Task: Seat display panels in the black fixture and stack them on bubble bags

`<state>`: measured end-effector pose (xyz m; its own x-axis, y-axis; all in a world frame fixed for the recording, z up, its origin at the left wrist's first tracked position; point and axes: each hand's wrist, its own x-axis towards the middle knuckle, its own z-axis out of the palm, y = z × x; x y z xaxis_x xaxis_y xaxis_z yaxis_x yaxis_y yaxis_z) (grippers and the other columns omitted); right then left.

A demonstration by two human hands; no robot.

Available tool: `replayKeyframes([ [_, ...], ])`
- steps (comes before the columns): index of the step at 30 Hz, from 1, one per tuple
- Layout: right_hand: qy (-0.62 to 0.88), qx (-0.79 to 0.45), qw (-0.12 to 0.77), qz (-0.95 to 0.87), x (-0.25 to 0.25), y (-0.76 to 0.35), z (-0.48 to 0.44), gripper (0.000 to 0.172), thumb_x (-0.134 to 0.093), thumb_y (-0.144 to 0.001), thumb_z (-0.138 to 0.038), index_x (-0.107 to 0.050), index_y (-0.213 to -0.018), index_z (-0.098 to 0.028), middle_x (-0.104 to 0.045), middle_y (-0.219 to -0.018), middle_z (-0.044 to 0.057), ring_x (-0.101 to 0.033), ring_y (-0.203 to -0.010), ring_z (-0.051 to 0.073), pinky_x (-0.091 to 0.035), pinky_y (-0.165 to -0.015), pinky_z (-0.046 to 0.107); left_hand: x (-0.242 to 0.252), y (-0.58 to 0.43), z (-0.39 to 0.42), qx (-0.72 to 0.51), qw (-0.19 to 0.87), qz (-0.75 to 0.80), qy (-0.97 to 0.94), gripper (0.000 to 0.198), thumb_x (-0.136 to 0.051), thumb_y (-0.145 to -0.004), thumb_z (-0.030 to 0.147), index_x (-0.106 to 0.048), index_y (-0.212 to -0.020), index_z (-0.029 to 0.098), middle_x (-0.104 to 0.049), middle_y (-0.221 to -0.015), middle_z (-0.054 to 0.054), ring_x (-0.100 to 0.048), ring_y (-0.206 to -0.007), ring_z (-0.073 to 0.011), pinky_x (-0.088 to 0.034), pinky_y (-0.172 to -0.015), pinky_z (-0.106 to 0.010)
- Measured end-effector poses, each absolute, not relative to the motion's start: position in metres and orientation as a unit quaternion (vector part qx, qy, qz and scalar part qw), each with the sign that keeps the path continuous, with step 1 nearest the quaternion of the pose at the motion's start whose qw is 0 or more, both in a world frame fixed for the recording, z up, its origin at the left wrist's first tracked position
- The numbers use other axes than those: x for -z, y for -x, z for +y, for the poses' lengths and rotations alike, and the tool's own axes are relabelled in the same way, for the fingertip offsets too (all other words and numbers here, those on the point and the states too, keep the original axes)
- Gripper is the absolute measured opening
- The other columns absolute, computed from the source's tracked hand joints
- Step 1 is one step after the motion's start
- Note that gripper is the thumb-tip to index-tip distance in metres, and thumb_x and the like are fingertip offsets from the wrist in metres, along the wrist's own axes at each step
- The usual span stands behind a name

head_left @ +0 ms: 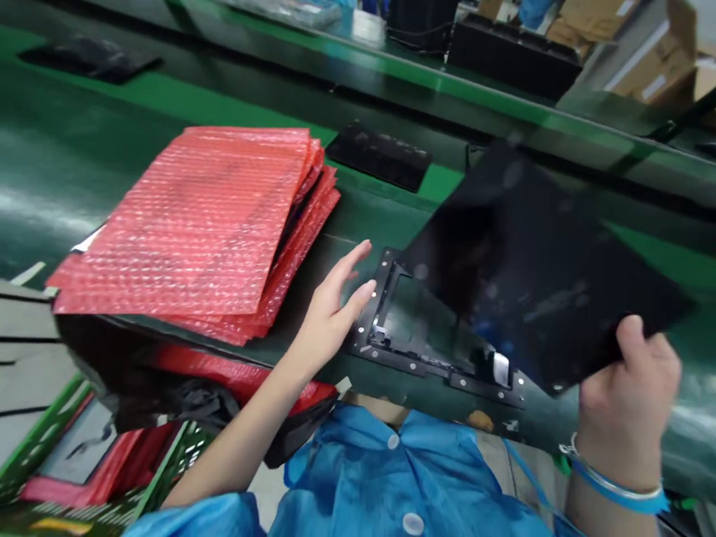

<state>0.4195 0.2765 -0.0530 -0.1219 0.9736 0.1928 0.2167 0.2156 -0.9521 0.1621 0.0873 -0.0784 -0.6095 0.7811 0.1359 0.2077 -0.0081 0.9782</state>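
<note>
My right hand [629,395] grips the near corner of a large glossy black panel [537,268] and holds it tilted above the green bench. Under the panel lies a black metal frame [391,328] with small screws along its edge. My left hand [335,309] is open, its fingers stretched out and touching the frame's left corner. A stack of red bubble-wrap bags [195,224] lies just left of that hand.
The green conveyor bench [112,149] runs across the view. A black part [380,155] lies behind the frame, and black trays [512,52] stand on the far side. A green crate [67,455] with red bags sits at lower left. Cardboard boxes [654,52] are at top right.
</note>
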Motion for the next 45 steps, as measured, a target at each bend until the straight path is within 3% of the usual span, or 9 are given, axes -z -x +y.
replayKeyframes([
  [3,0.526,-0.524,0.398,-0.539,0.066,-0.421,0.278,0.023,-0.079,-0.070,-0.040,-0.062,-0.077,-0.025,-0.070,-0.078,0.006,-0.072,-0.084,0.030,-0.060,-0.078,0.044,0.106,-0.149,0.084,-0.531,0.286,0.697,-0.388,0.073,-0.054,-0.090,0.058,-0.039,-0.151,0.021,-0.045,-0.153,-0.014,-0.037,-0.144,-0.0302,-0.023,-0.120,-0.049],
  [8,0.510,-0.541,0.316,-0.589,0.095,-0.426,0.282,0.025,-0.078,-0.070,-0.041,-0.066,-0.084,-0.024,-0.071,-0.075,0.007,-0.072,-0.078,0.033,-0.061,-0.071,0.045,0.126,-0.153,0.080,-0.422,0.279,0.730,-0.460,0.078,-0.055,-0.088,0.061,-0.035,-0.153,0.023,-0.031,-0.160,-0.011,-0.019,-0.152,-0.0283,-0.008,-0.123,-0.049],
  [14,0.522,-0.556,0.283,-0.582,0.106,-0.423,0.298,0.032,-0.085,-0.060,-0.041,-0.067,-0.077,-0.022,-0.070,-0.071,0.008,-0.072,-0.070,0.032,-0.061,-0.068,0.044,0.133,-0.153,0.078,-0.383,0.252,0.731,-0.505,0.073,-0.058,-0.092,0.052,-0.031,-0.155,0.026,-0.033,-0.160,-0.009,-0.018,-0.152,-0.0255,-0.011,-0.123,-0.048],
  [20,0.555,-0.559,0.359,-0.500,0.087,-0.397,0.271,0.043,-0.087,-0.044,-0.036,-0.067,-0.077,-0.018,-0.068,-0.069,0.002,-0.071,-0.069,0.029,-0.062,-0.066,0.042,0.135,-0.156,0.078,-0.355,0.227,0.743,-0.519,0.071,-0.061,-0.092,0.046,-0.031,-0.154,0.028,-0.032,-0.160,-0.010,-0.018,-0.152,-0.0264,-0.014,-0.122,-0.052],
  [32,0.569,-0.532,0.337,-0.529,0.083,-0.392,0.270,0.042,-0.086,-0.047,-0.038,-0.071,-0.080,-0.018,-0.069,-0.072,0.005,-0.070,-0.074,0.030,-0.060,-0.068,0.043,0.136,-0.158,0.078,-0.328,0.181,0.743,-0.555,0.044,-0.062,-0.093,0.033,-0.058,-0.136,0.033,-0.030,-0.161,-0.010,-0.019,-0.152,-0.0287,-0.021,-0.118,-0.060],
  [45,0.582,-0.523,0.310,-0.539,0.083,-0.392,0.269,0.043,-0.085,-0.048,-0.042,-0.068,-0.080,-0.020,-0.069,-0.075,0.005,-0.069,-0.072,0.028,-0.057,-0.067,0.041,0.135,-0.161,0.078,-0.317,0.160,0.752,-0.556,0.040,-0.060,-0.094,0.033,-0.060,-0.134,0.033,-0.032,-0.159,-0.012,-0.021,-0.151,-0.0292,-0.026,-0.116,-0.061],
])
